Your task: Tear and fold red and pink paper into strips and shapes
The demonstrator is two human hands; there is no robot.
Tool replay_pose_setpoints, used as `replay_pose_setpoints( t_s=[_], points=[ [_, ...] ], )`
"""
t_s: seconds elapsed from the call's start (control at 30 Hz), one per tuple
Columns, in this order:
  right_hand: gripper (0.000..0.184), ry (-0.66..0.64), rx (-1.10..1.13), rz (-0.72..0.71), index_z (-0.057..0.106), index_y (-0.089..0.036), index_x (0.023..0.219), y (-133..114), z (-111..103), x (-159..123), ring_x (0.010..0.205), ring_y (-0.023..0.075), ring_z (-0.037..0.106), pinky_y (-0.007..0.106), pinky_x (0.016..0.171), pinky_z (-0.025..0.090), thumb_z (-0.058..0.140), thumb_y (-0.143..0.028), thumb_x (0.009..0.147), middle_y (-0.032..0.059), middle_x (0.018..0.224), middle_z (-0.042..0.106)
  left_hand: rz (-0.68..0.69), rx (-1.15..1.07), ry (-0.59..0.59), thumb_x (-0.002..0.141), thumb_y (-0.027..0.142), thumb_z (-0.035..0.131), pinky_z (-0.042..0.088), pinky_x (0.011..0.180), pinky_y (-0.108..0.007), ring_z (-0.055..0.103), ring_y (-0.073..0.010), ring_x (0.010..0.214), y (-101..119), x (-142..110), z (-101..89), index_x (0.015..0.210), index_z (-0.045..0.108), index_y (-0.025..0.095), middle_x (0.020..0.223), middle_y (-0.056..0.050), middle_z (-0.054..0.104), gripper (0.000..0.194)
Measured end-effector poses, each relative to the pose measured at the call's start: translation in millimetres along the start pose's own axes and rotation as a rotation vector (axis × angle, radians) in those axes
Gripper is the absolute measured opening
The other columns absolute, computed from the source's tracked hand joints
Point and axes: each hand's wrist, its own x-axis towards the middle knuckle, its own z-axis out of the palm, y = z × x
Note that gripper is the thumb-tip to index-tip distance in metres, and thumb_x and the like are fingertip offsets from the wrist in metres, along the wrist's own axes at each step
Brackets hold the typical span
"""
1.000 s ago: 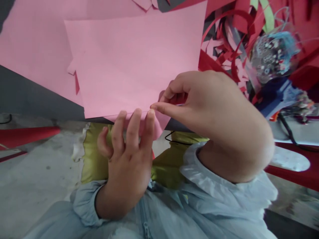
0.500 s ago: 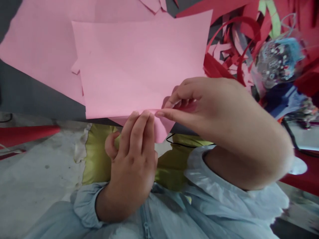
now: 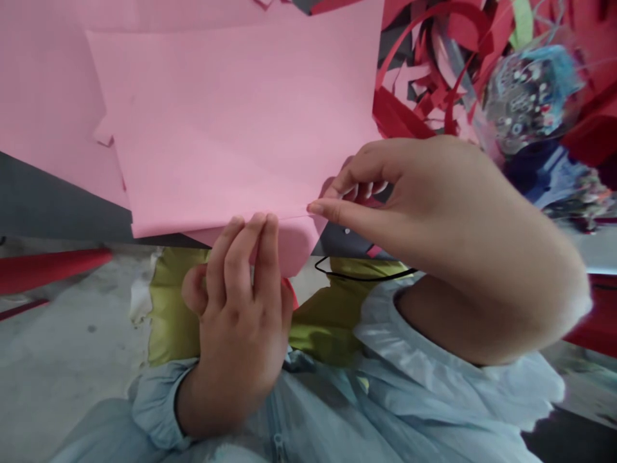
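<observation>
A large sheet of pink paper (image 3: 236, 128) lies on the table with its near edge folded in a narrow strip. A pink flap (image 3: 294, 244) hangs below that fold, past the table edge. My left hand (image 3: 243, 308) grips the fold near its middle, three fingers straight on top and the little finger curled; its thumb is mostly hidden. Further right along the same fold, my right hand (image 3: 385, 193) pinches the paper between thumb and forefinger, its other fingers bent under and partly hidden.
More pink paper (image 3: 38, 109) lies beneath at the left. Red paper strips and pink scraps (image 3: 409, 77) are heaped at the right, beside a clear bag of small beads (image 3: 525, 96). A dark blue bundle (image 3: 544, 167) sits nearby. Below the table edge is yellow-green cloth (image 3: 178, 302).
The paper has shifted left in view. My left hand has slid left, and my right hand is now further from it along the fold, so more of the flap shows between them.
</observation>
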Motion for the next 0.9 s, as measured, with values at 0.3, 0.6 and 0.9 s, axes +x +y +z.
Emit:
replay_pose_setpoints(
  t_s=[0.3,0.6,0.9],
  points=[
    [0.015,-0.025,-0.102,0.073,0.070,-0.027,0.072,-5.3,0.9,1.5,0.085,0.0319,0.071,0.045,0.077,0.052,0.065,-0.029,0.086,0.0071,0.084,0.075,-0.028,0.022,-0.005,0.091,0.016,0.058,0.034,0.120,-0.048,0.050,-0.0304,0.141,2.9,1.8,-1.1,0.151,0.045,0.015,0.143,-0.017,0.058,0.061],
    [0.013,0.033,-0.150,0.006,0.069,-0.028,0.073,-0.6,4.4,0.9,0.077,0.0300,0.069,0.043,0.071,0.051,0.063,-0.031,0.084,0.0056,0.081,0.076,-0.051,0.084,-0.018,0.088,0.013,0.063,0.035,0.117,-0.050,0.050,-0.0307,0.140,7.3,2.1,1.1,0.146,0.051,0.027,0.144,-0.013,0.057,0.061],
    [0.013,0.027,-0.125,0.037,0.068,-0.028,0.071,-3.2,3.7,0.4,0.076,0.0305,0.068,0.044,0.069,0.047,0.064,-0.032,0.083,0.0068,0.082,0.076,-0.002,0.129,-0.043,0.089,0.016,0.064,0.036,0.112,-0.056,0.046,-0.0349,0.141,9.8,0.9,2.0,0.148,0.049,0.032,0.147,-0.014,0.050,0.063]
  ],
)
